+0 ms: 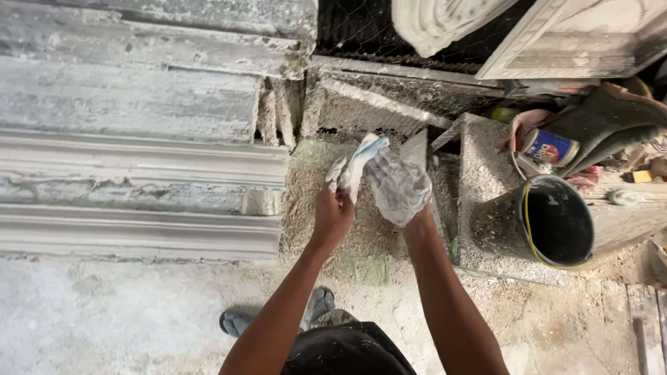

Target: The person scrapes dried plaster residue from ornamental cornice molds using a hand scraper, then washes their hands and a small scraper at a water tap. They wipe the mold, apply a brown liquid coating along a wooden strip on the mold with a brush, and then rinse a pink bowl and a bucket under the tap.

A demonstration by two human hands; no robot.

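White plaster coats the right hand, which is spread open with its fingers splayed against a crumpled white rag. Bare of plaster, the left hand is closed around the rag's lower end, holding it up over a dusty slab strewn with crumbs. To the left lie long moulded plaster cornices, stacked side by side. A black bucket with a yellow rim stands to the right, and a small tin sits just behind it. One sandalled foot shows on the gritty floor.
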